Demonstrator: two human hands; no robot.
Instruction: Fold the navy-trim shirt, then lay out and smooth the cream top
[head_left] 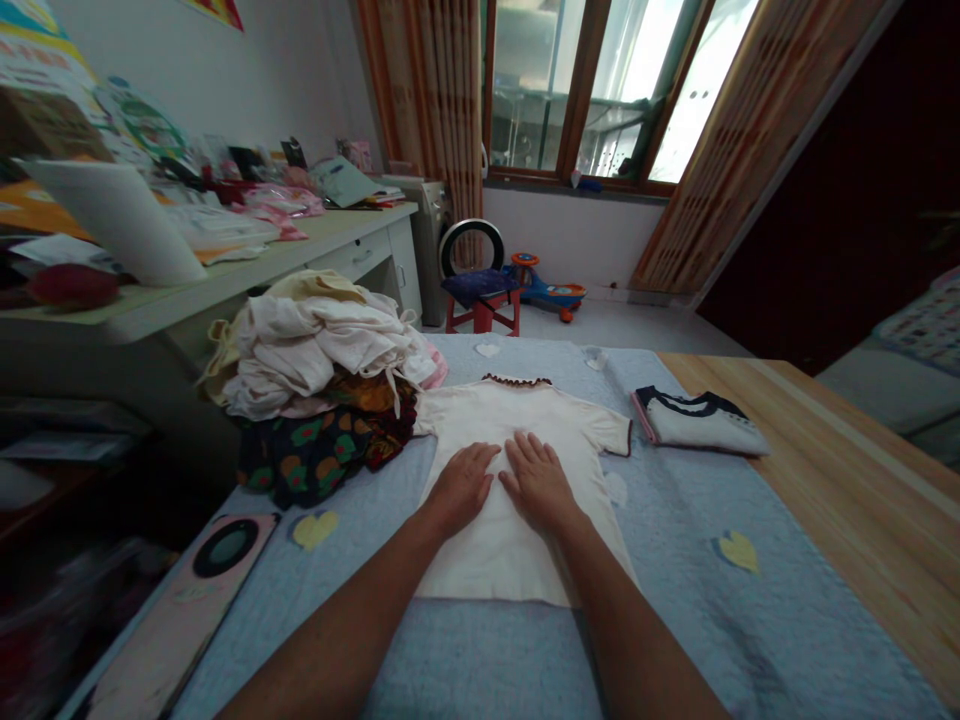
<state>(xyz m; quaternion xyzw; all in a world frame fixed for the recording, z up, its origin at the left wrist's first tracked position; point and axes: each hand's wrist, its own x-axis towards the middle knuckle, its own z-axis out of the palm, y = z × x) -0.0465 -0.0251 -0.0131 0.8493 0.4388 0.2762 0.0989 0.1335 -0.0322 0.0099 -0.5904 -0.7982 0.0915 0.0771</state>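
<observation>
Shirt [517, 550] on cloth [480, 655]; clothes pile [322, 350] left, phone [184, 610] before it; garment stack [701, 425] right; stool [484, 290] behind.

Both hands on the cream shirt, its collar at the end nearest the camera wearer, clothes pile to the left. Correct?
No, the collar is wrong: the head view shows it at the far end, toward the window. The left hand and right hand are on the cream shirt, clothes pile to the left.

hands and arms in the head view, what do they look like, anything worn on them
The left hand and right hand are ungloved, with no ring or watch visible. The left forearm and right forearm are bare, with no sleeve in view.
</observation>
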